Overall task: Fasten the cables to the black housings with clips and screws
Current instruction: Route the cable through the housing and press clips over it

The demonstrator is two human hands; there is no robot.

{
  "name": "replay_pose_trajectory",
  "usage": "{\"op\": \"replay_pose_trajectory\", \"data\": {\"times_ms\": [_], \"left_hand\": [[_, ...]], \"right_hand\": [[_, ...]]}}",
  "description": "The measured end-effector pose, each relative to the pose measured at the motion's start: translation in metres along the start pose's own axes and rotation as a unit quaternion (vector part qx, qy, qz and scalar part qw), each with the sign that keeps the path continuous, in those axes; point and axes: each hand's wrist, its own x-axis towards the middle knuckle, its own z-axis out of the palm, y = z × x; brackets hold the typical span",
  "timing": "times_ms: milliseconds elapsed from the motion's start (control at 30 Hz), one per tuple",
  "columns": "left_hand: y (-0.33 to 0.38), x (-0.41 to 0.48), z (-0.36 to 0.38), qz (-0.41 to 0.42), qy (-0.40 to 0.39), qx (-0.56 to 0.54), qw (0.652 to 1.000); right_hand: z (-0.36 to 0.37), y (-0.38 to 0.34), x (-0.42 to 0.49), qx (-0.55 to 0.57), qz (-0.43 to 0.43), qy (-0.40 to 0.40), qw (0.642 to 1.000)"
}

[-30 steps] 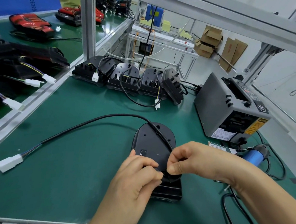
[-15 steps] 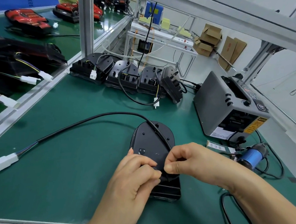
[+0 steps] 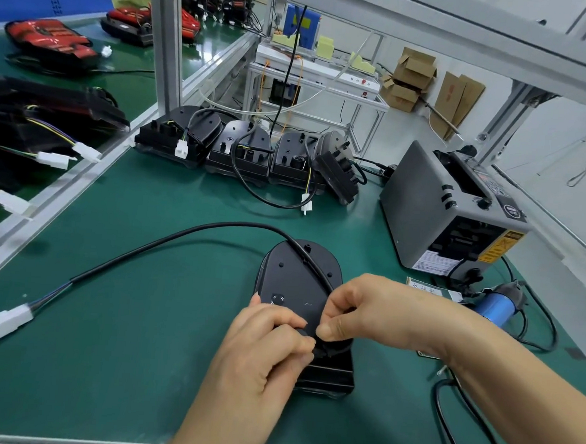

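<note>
A matte black plastic housing point(image 3: 294, 283), rounded at the far end and squared and stepped at the near end, lies flat on the green mat point(image 3: 121, 365) near the front edge of the bench. A smooth, round black cable point(image 3: 181, 237) crosses its top and sweeps left in a wide arc over the mat, ending in thin coloured wires and a blocky white connector point(image 3: 4, 322). The left hand point(image 3: 263, 354) has its fingers curled tight together, pinching a small black piece point(image 3: 302, 332) against the housing's near half. The right hand point(image 3: 368, 312) meets it from the other side, thumb and bent fingers clamped on the cable where it runs under them; both hands hide that joint. At the back, more housings point(image 3: 248, 150) stand in a row with looped leads. A boxy grey tape dispenser point(image 3: 450, 214) sits to the right, with a blue-bodied tool point(image 3: 495, 306) lying just in front of it
</note>
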Motion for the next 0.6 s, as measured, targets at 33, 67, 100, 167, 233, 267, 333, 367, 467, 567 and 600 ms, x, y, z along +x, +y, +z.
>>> {"op": "replay_pose_trajectory", "data": {"times_ms": [33, 67, 100, 167, 233, 267, 333, 367, 467, 567, 600], "left_hand": [[0.001, 0.000, 0.000, -0.004, -0.002, 0.005, 1.000], [0.003, 0.001, 0.000, -0.012, -0.005, 0.014, 1.000], [0.005, 0.002, 0.001, -0.023, -0.009, 0.028, 0.999], [0.010, 0.004, 0.005, -0.054, -0.018, 0.061, 0.996], [0.014, 0.006, 0.009, -0.075, -0.013, 0.088, 0.993], [0.014, 0.006, 0.011, -0.074, -0.005, 0.100, 0.992], [0.014, 0.006, 0.014, -0.057, 0.007, 0.120, 0.991], [0.013, 0.006, 0.015, -0.048, 0.011, 0.126, 0.991], [0.010, 0.005, 0.015, -0.023, 0.019, 0.132, 0.991], [0.010, 0.005, 0.014, -0.006, 0.016, 0.126, 0.992], [0.009, 0.005, 0.014, -0.001, 0.016, 0.126, 0.992]], "right_hand": [[0.000, -0.001, 0.001, -0.005, 0.004, -0.002, 1.000], [-0.001, -0.002, 0.001, -0.007, 0.007, -0.002, 1.000], [-0.001, -0.002, 0.001, -0.009, 0.009, -0.003, 1.000], [-0.001, -0.003, 0.001, -0.014, 0.012, -0.002, 1.000], [-0.001, -0.004, -0.001, -0.018, 0.012, -0.003, 1.000], [-0.001, -0.005, -0.001, -0.021, 0.013, -0.003, 1.000], [-0.001, -0.007, -0.001, -0.027, 0.015, -0.004, 1.000], [-0.001, -0.007, -0.001, -0.028, 0.016, -0.005, 0.999], [0.000, -0.007, 0.000, -0.028, 0.017, -0.009, 0.999], [0.001, -0.005, 0.000, -0.012, 0.011, -0.008, 1.000], [0.002, -0.004, 0.001, -0.006, 0.006, -0.006, 1.000]]}}
